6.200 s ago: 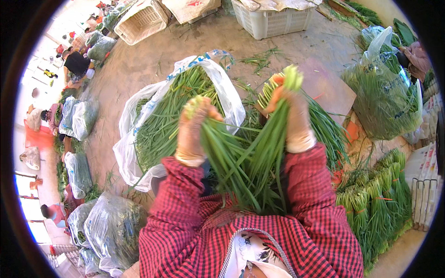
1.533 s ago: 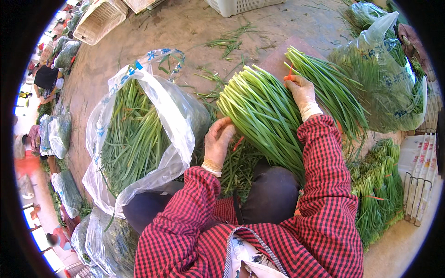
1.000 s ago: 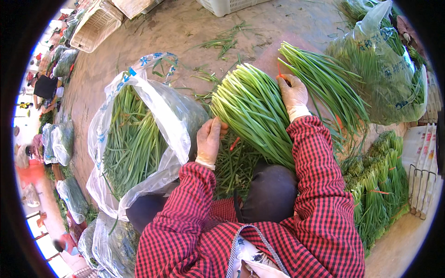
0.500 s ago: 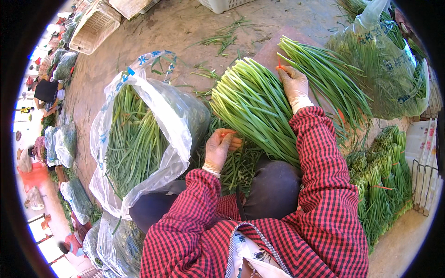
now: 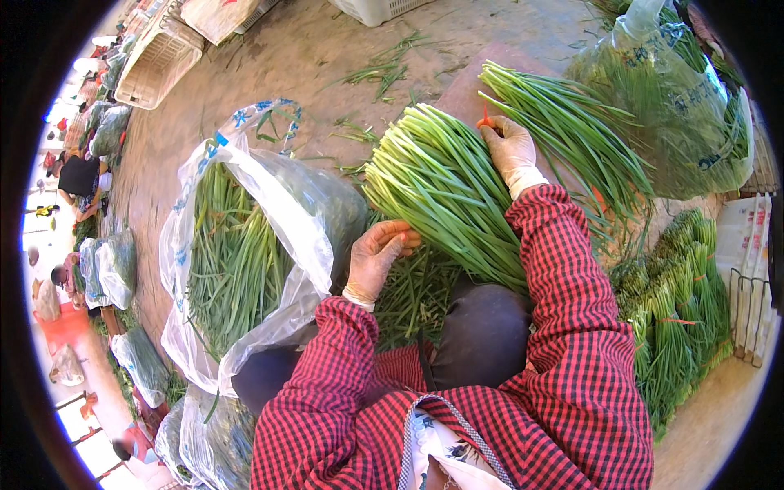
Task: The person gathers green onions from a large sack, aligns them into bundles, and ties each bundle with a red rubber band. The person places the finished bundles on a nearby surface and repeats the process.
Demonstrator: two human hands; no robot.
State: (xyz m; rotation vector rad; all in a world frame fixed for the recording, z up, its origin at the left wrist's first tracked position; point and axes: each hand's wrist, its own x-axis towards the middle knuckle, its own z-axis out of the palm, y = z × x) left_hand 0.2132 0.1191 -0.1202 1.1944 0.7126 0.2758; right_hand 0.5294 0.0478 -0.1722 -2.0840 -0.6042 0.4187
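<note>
A large bundle of green chives (image 5: 441,188) lies in front of me, its pale cut ends toward the far left. At the far right side of the bundle, my right hand (image 5: 508,151), in a thin glove, pinches a thin orange tie (image 5: 484,117). My left hand (image 5: 377,255), gloved too, is closed near the near left side, a bit of orange showing at its fingertips; the tie's course between the hands is hidden by the bundle. A smaller loose pile of chives (image 5: 563,122) rests just beyond my right hand.
An open clear plastic bag (image 5: 314,220) of chives stands at left. A filled bag (image 5: 670,122) is at far right, with tied bundles (image 5: 678,318) at near right. Loose leaves (image 5: 408,298) lie between my knees. Crates (image 5: 163,61) stand at the back; people sit far left.
Both hands have shifted slightly left, and the left hand has turned, with its fingers nearer the bundle. The right hand still pinches the orange tie.
</note>
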